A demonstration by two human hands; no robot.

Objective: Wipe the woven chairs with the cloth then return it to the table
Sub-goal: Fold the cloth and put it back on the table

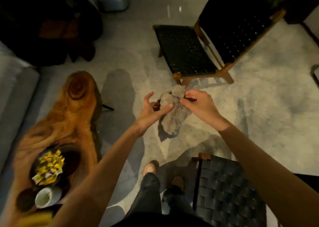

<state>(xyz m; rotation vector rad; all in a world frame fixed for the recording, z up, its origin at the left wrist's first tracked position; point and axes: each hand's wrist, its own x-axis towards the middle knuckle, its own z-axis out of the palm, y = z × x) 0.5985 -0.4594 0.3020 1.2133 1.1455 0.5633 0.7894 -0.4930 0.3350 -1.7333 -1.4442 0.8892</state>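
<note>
cloth (172, 116) held mid-frame above the floor.
right hand (201, 105) fingers (190, 93) pinch the cloth's top edge; left hand (150, 112) fingers spread apart, thumb touching the cloth.

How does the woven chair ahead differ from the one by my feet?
The far chair shows seat, tilted back and wooden legs; the near chair is cut off, one woven panel showing. The far chair's weave reads black, the near chair's greyish. Both have brown wood frames.
</note>
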